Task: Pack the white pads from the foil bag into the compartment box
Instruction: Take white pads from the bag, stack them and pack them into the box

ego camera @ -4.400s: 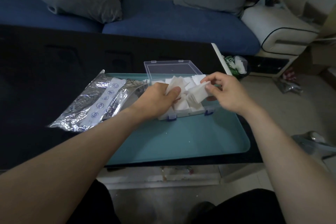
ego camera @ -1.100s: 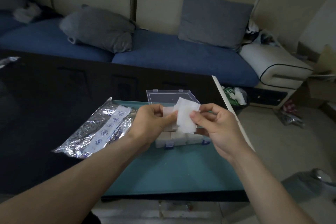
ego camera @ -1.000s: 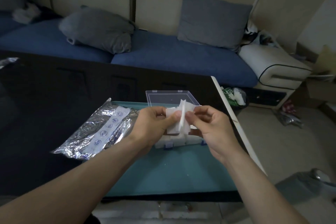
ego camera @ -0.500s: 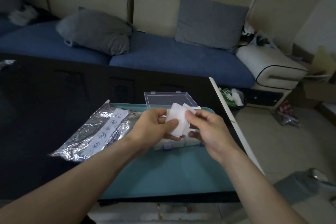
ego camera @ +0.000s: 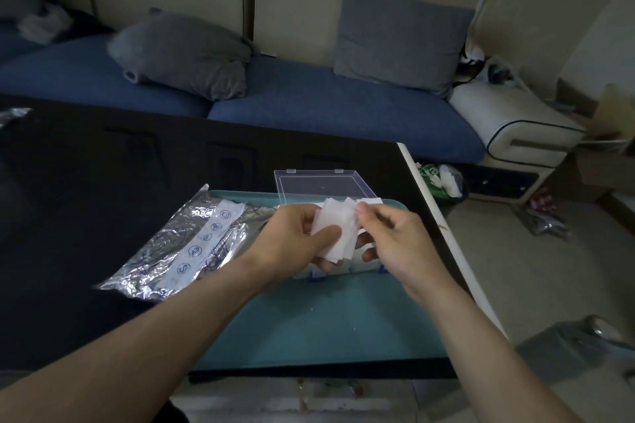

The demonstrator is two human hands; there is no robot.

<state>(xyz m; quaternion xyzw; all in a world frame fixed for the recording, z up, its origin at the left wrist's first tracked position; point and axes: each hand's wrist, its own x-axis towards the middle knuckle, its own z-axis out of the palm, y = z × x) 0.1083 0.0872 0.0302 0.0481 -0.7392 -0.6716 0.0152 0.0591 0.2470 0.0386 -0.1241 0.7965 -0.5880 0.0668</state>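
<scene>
From your head camera, your left hand (ego camera: 292,240) pinches a small stack of white pads (ego camera: 335,233) under the thumb, so your right hand (ego camera: 388,237) can pinch its top corner to peel one off. You hold them over the compartment box (ego camera: 338,271), lid open, on the teal tray (ego camera: 309,326) near the surface's right edge; the foil bag (ego camera: 182,244) lies at the tray's left edge
</scene>
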